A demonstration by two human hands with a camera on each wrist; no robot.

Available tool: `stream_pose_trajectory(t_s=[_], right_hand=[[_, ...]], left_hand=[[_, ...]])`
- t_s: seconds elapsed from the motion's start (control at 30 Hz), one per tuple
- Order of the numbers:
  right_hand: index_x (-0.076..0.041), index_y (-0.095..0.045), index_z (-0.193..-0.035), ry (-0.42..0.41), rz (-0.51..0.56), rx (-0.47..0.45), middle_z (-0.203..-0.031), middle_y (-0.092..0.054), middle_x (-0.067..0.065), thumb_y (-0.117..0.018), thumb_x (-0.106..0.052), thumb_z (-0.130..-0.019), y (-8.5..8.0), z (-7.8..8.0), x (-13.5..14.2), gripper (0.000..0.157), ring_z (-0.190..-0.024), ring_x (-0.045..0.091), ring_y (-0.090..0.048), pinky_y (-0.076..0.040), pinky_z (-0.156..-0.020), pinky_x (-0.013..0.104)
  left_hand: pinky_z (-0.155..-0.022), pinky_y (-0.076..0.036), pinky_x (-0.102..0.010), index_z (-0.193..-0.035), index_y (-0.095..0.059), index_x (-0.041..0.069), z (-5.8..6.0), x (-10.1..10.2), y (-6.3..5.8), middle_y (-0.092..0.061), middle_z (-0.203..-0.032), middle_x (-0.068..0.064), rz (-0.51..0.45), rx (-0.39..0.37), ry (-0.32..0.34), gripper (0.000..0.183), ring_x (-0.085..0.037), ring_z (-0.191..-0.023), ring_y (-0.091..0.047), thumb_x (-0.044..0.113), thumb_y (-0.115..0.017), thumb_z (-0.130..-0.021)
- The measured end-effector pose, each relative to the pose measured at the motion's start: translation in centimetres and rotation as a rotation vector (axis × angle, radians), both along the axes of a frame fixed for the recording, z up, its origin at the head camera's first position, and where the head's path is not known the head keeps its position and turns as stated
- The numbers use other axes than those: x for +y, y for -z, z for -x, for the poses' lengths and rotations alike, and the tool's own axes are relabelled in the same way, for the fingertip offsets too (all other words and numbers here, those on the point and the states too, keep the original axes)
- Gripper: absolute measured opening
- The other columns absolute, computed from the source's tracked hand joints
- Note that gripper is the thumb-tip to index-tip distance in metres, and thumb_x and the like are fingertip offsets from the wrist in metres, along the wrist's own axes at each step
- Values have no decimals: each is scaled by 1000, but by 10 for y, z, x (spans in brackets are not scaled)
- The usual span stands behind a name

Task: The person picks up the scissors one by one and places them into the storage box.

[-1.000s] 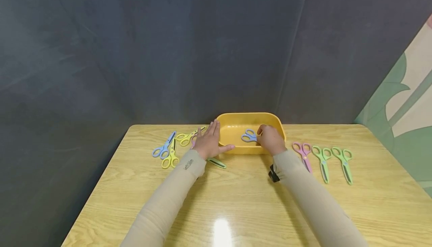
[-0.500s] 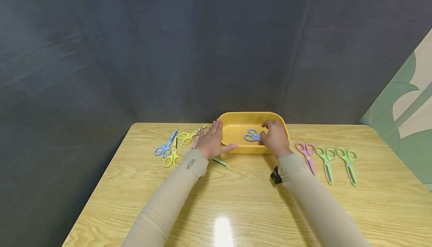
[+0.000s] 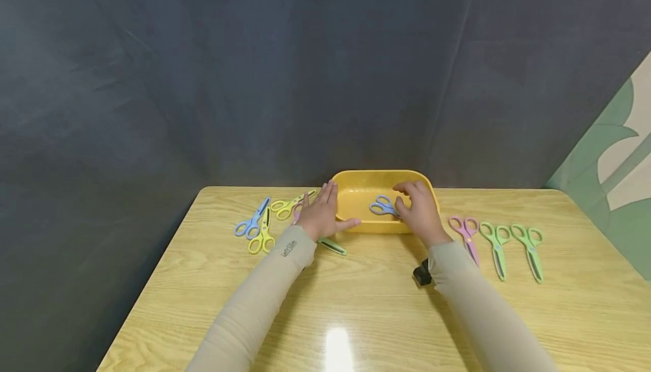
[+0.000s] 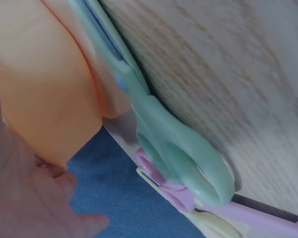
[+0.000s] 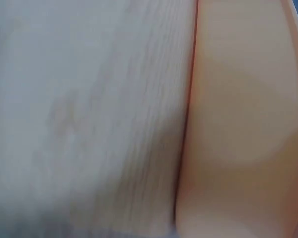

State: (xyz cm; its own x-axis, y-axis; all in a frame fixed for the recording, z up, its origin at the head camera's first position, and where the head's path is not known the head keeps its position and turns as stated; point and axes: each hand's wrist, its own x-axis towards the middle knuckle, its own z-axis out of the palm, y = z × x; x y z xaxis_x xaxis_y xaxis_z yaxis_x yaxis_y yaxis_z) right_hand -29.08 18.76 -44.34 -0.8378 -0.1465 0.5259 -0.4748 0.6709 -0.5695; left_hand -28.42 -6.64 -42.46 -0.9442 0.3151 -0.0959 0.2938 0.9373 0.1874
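A yellow plastic bin stands at the table's back edge. Inside it lies a pair of blue scissors, handles toward the left; its blade end is mostly hidden behind my right hand. That hand reaches over the bin's right side with thumb and fingers apart, nothing gripped between them. My left hand rests at the bin's left rim, fingers extended and thumb stretched along the front. Under and beside it lie green scissors and pink scissors, partly covered in the head view.
Left of the bin lie blue scissors and yellow scissors, with another yellow pair behind. On the right, pink scissors and two green pairs lie in a row. A dark curtain hangs behind the table.
My right hand has let go of the blue scissors in the bin; its fingers have spread and it has drawn back slightly to the right. The left hand stays at the rim.
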Motion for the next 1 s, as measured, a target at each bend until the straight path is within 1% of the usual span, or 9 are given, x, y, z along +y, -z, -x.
stream_pose_trajectory(t_s=[0.1,0.3,0.47,0.63,0.77,0.83,1.0], right_hand=[[5,-67,-111,-23,15,29,-106,-57,24,-59,4,-92,2,-4,2,21,-99,43,-54,-44,-89,52],[6,-67,-111,-23,25,1,-113,-55,22,-57,4,-94,1,-13,5,19,-105,41,-53,-44,-92,55],[7,-67,-114,-18,25,-45,-119,-52,25,-57,2,-96,-1,-20,8,21,-114,44,-51,-42,-99,60],[6,-65,-118,23,57,-112,-126,-50,26,-57,-2,-97,-5,-30,13,24,-120,46,-49,-38,-104,61],[7,-64,-120,45,116,-133,-127,-49,27,-58,-1,-95,-7,-37,19,27,-119,46,-50,-41,-104,60],[9,-64,-120,49,145,-128,-127,-49,28,-58,0,-95,-9,-40,22,27,-118,47,-51,-43,-104,59],[10,-64,-121,82,153,-90,-127,-51,29,-57,3,-95,-12,-47,29,28,-117,47,-54,-47,-101,59]], left_hand=[[-121,-9,-62,-163,-2,5,-2,1,-1,1,-170,-9,10,0,-3,115,-22,-156,-3,82,-43,-89],[-121,-9,-61,-163,-3,4,1,1,2,-1,-170,-10,5,6,4,115,-23,-157,-4,83,-44,-88],[-121,-9,-61,-163,-3,5,3,1,4,0,-170,-9,16,2,4,116,-23,-157,-4,83,-43,-88],[-121,-10,-60,-163,-2,5,1,2,2,0,-170,-9,24,1,10,115,-23,-157,-4,83,-43,-88],[-122,-9,-60,-163,-1,5,2,2,3,1,-170,-10,21,-3,10,116,-23,-157,-3,83,-43,-88],[-121,-9,-60,-163,-2,5,2,2,3,1,-170,-9,18,-2,6,116,-23,-157,-4,83,-44,-88],[-121,-10,-61,-163,-2,4,0,0,1,0,-170,-10,23,4,9,116,-24,-157,-4,83,-43,-88]])
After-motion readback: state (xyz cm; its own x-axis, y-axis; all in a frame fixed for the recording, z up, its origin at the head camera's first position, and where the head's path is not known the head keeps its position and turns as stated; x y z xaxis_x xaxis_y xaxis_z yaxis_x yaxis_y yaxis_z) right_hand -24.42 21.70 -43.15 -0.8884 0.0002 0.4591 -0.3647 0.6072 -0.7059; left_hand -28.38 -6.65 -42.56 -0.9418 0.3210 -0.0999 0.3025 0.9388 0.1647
